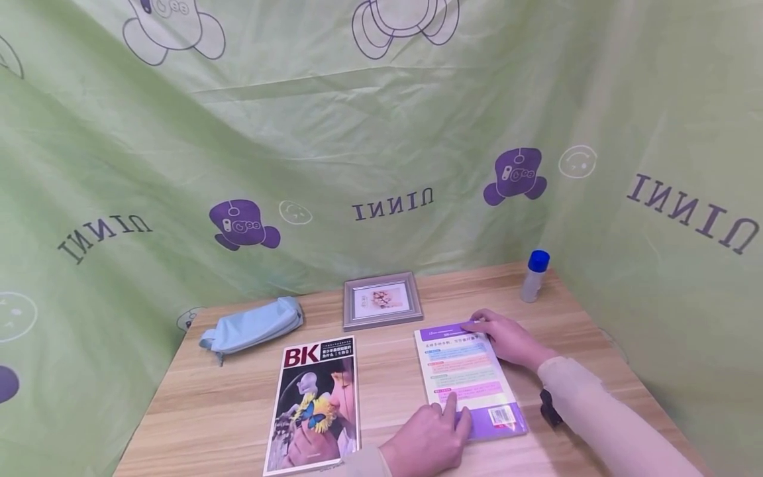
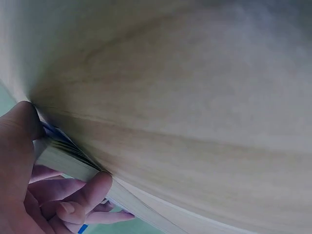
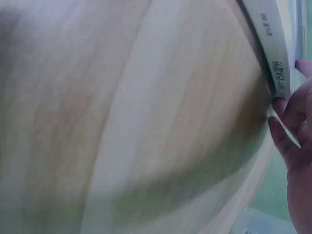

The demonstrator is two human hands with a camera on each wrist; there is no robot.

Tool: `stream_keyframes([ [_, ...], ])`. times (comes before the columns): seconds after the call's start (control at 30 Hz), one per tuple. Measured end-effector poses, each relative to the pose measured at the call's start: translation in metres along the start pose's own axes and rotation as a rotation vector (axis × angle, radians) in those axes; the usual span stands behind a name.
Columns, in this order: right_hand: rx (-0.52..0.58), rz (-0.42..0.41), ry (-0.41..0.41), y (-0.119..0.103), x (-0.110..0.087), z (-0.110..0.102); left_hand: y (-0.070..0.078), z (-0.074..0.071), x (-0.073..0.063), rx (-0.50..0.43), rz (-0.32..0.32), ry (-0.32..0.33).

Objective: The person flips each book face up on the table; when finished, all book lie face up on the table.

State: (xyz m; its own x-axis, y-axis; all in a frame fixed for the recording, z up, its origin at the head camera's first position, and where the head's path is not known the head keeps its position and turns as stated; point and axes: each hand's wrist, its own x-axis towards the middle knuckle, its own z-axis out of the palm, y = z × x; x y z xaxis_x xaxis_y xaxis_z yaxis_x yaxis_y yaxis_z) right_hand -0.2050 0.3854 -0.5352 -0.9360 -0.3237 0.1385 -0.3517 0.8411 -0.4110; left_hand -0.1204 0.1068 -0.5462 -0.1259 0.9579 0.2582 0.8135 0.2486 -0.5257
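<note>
A book [image 1: 461,377] lies back cover up on the right part of the wooden table, white and purple with a barcode near its lower right corner. My left hand [image 1: 426,440] grips its near left corner, fingertips on the cover; in the left wrist view, the thumb and a finger touch the edges of the page block [image 2: 68,163]. At the far right corner, my right hand [image 1: 512,338] holds the book with fingers against the printed spine [image 3: 270,48]. Parts of both hands' grip are hidden in the head view.
Left of the book lies a second book [image 1: 312,404] marked BK. A light blue pencil case [image 1: 253,326], a silver picture frame [image 1: 383,301] and a blue-capped bottle [image 1: 534,275] stand or lie further back. A green printed curtain [image 1: 334,165] surrounds the table.
</note>
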Motion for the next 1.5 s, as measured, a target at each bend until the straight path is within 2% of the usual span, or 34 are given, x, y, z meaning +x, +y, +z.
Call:
stream_keyframes([
  [0.23, 0.007, -0.099, 0.013, 0.005, -0.004, 0.000, 0.000, 0.002, -0.001, 0.043, 0.026, 0.007],
  [0.5, 0.019, -0.090, -0.018, 0.014, -0.006, 0.000, -0.002, -0.001, -0.002, 0.067, 0.043, 0.007],
  [0.67, 0.033, -0.107, -0.003, 0.019, -0.011, -0.001, -0.004, -0.002, -0.004, 0.078, 0.055, 0.001],
  [0.83, -0.001, -0.145, 0.022, 0.022, -0.014, -0.002, -0.005, -0.003, -0.006, 0.048, 0.020, -0.013],
  [1.1, -0.058, -0.128, 0.029, 0.020, -0.013, -0.002, -0.005, -0.001, -0.008, -0.044, -0.084, -0.022],
  [1.33, -0.057, -0.121, 0.028, 0.020, -0.014, -0.001, -0.005, -0.001, -0.009, 0.033, -0.051, -0.024],
  [1.5, -0.048, -0.110, 0.027, 0.019, -0.015, -0.001, -0.005, -0.001, -0.010, 0.018, -0.096, 0.001],
])
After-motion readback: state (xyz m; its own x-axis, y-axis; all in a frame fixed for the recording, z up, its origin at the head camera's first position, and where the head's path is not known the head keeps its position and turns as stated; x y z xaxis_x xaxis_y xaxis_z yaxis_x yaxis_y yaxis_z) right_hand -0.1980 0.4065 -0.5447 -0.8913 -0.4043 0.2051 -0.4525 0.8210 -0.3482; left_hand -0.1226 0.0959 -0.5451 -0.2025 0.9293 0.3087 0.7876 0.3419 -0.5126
